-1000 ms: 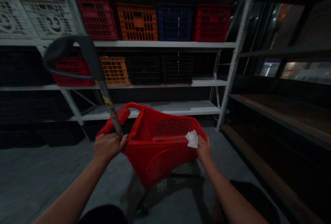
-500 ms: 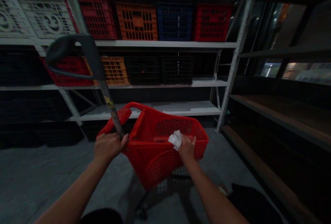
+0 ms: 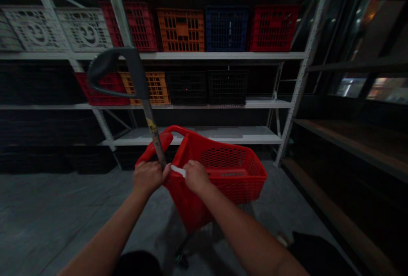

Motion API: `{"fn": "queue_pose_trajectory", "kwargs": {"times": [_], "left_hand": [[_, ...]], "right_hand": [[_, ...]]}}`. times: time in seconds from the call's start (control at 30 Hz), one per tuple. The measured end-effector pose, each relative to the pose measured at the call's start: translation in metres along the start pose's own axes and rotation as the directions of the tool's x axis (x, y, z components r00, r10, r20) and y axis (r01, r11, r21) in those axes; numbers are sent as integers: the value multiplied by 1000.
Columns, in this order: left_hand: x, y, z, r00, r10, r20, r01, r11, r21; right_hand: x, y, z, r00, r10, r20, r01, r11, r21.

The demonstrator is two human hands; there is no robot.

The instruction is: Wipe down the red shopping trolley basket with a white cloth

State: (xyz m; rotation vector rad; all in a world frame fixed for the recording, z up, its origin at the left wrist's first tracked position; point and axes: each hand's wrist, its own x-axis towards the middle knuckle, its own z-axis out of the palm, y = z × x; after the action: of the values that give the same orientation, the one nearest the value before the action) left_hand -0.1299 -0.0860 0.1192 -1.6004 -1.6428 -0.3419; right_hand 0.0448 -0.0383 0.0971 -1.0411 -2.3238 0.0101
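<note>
A red plastic shopping cart [image 3: 225,189] stands in front of me on the grey floor. My left hand [image 3: 149,177] is closed on the near end of the cart's red handle [image 3: 159,146], its thumb beside the foot of a metal pole [image 3: 149,125]. This pole rises, tilted, past the cart and bears a dark grey loop grip [image 3: 140,74]. In my right hand [image 3: 196,176] is a white tissue [image 3: 178,170], mostly hidden by the fingers. That hand is at the cart's near rim by the handle corner, with the tissue touching the red plastic close to my left thumb.
White metal shelving [image 3: 204,56] spans the back, holding a white crate [image 3: 86,33], an orange crate [image 3: 181,30], a blue crate [image 3: 226,28], a red crate [image 3: 273,28] and several dark ones. Another rack with brown shelves [image 3: 350,140] runs along the right. A dark object [image 3: 315,254] lies at the lower right.
My right hand has moved left along the cart's near rim with the tissue, towards my left hand. The left hand keeps its hold. The view has shifted slightly left.
</note>
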Motion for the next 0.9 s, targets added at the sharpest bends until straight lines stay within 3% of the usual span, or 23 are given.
{"fn": "queue_pose_trajectory", "kwargs": {"times": [0.1,0.23,0.37,0.47,0.53,0.6,0.8,0.9], "left_hand": [[-1,0,1,1000,-6,-5,5,1000,-8],[1,1,-1,1000,4,-11,-4,1000,0],[2,0,-3,1000,11,-10,-11,1000,2],[1,0,-3,1000,13,-6,-13,1000,9],[1,1,-3,1000,17,-11,-17,1000,11],[2,4,-5,1000,19,-21,-18,1000,13],[3,8,-8,1000,12,-11,-12,1000,3],[2,5,-7,1000,10,4,-10,1000,6]], "right_hand": [[-3,-2,0,996,-88,-25,91,981,171],[-8,8,7,998,-32,-45,46,938,344],[-29,37,9,980,194,-49,-173,946,276],[-54,70,5,906,408,-114,-379,901,214],[-65,84,2,863,469,-190,-423,875,236],[-65,81,4,855,463,-235,-398,875,275],[-28,23,21,933,314,-174,-214,876,432],[-33,27,19,953,271,-139,-179,867,465]]}}
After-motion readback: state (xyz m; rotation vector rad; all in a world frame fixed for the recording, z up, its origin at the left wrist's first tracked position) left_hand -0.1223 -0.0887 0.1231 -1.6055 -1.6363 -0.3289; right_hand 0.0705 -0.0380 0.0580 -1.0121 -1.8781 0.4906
